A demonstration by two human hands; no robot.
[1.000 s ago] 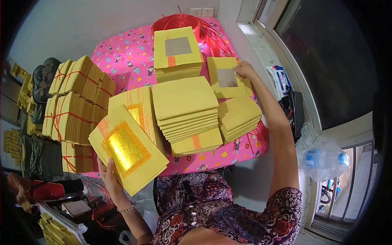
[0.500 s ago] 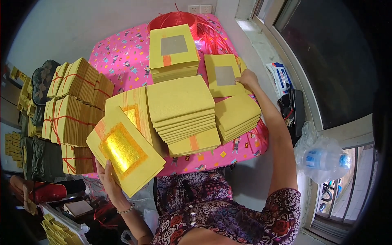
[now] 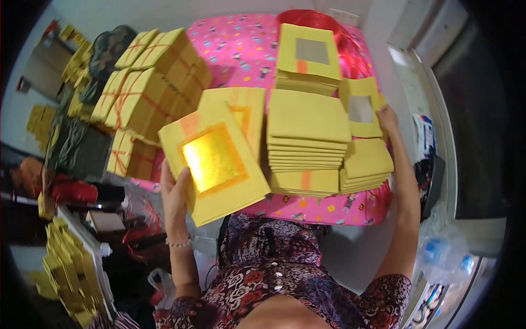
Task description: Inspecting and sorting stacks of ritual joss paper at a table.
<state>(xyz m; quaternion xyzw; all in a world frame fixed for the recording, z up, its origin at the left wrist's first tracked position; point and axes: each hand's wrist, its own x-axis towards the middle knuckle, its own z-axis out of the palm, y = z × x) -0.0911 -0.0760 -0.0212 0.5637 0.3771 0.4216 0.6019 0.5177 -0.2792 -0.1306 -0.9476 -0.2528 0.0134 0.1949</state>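
Note:
My left hand [image 3: 174,193] grips a thick stack of yellow paper sheets with a gold foil square [image 3: 213,160], held fanned above the table's near left edge. My right hand [image 3: 388,118] holds up a single yellow sheet with a silver foil square [image 3: 361,108] at the right side. Just below that hand lies a small pile of plain yellow sheets [image 3: 366,163]. A taller stack of yellow sheets [image 3: 308,137] sits in the middle, and a stack topped with a silver square [image 3: 308,55] lies behind it.
The table has a pink patterned cloth [image 3: 241,46]. Bundles of yellow paper tied with red string [image 3: 148,93] stand at the left. A red bag [image 3: 329,24] sits at the back. More yellow stacks [image 3: 66,268] lie at lower left. A plastic bottle [image 3: 444,255] is at lower right.
My right hand has lifted the silver-square sheet off the right pile and moved it slightly up and back. The left hand's stack has stayed about where it was.

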